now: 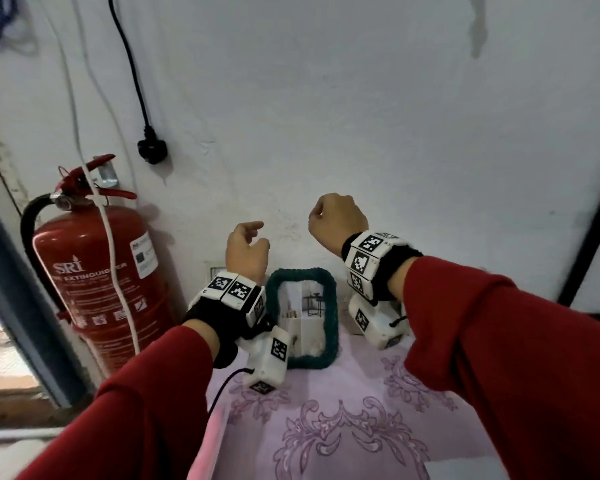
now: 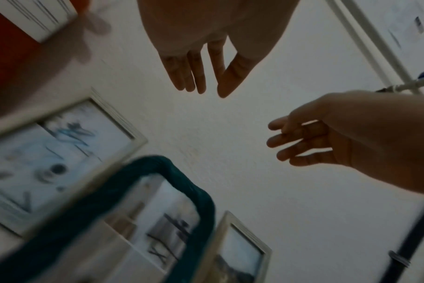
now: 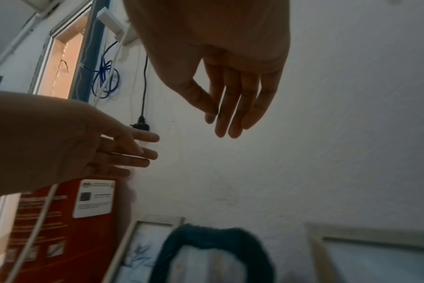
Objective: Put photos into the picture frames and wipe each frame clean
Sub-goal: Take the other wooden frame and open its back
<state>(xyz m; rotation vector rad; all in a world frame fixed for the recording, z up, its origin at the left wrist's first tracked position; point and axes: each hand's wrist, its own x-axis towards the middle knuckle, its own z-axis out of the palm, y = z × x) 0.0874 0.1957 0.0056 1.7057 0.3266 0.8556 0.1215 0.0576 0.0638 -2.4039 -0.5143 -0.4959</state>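
A teal knitted picture frame point(image 1: 330, 327) stands upright against the white wall at the back of the table, with a photo of a room inside it. The left wrist view shows it blurred point(image 2: 187, 183) between two pale frames with photos, one on the left point(image 2: 61, 153) and one on the right point(image 2: 242, 247). My left hand point(image 1: 248, 237) hovers above the teal frame's left side, fingers relaxed, holding nothing point(image 2: 207, 84). My right hand point(image 1: 321, 216) hangs higher, to the right, also with nothing in it point(image 3: 220, 118). Neither hand touches a frame.
A purple patterned cloth covers the table point(image 1: 343, 427). A red fire extinguisher point(image 1: 94, 271) stands left of the table, with a white cord hanging across it. A black plug point(image 1: 152, 148) dangles on the wall above. A dark vertical strip point(image 1: 589, 244) runs down the right.
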